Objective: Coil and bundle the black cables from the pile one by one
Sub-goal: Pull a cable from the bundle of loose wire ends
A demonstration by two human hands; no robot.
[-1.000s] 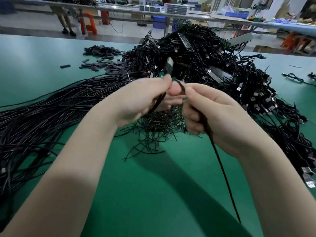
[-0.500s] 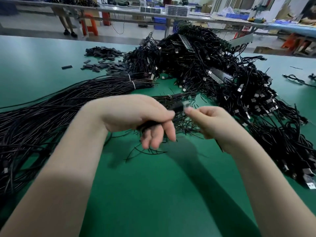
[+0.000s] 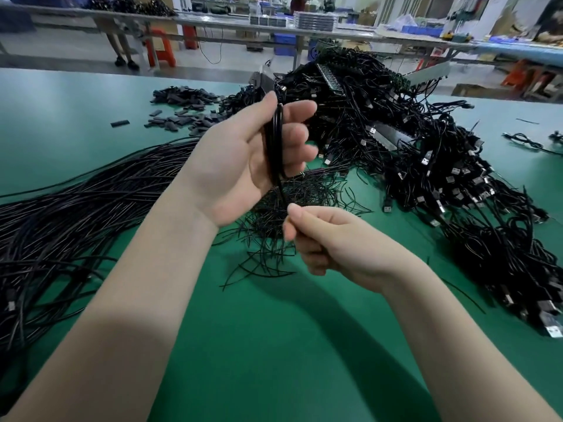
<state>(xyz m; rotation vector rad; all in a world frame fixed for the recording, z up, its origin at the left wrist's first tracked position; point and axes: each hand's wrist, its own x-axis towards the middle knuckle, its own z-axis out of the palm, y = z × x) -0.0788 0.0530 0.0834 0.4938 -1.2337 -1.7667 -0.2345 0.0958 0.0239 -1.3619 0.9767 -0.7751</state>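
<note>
My left hand (image 3: 243,159) is raised palm up above the green table (image 3: 274,345), holding a black cable coil (image 3: 275,147) between thumb and fingers. The coil's tail runs down to my right hand (image 3: 329,239), which pinches it just below the left hand. A big pile of black cables with USB plugs (image 3: 426,166) fills the back and right. Long straight black cables (image 3: 76,214) lie spread to the left. Thin black tie wires (image 3: 292,208) lie scattered under the hands.
Small dark flat pieces (image 3: 182,111) lie heaped at the back left of the table. A lone black cable (image 3: 527,143) lies at the far right. Workbenches with boxes and orange stools stand beyond the table's far edge.
My left hand turned palm up and rose with the coiled cable. My right hand dropped below it and now pinches the cable's tail.
</note>
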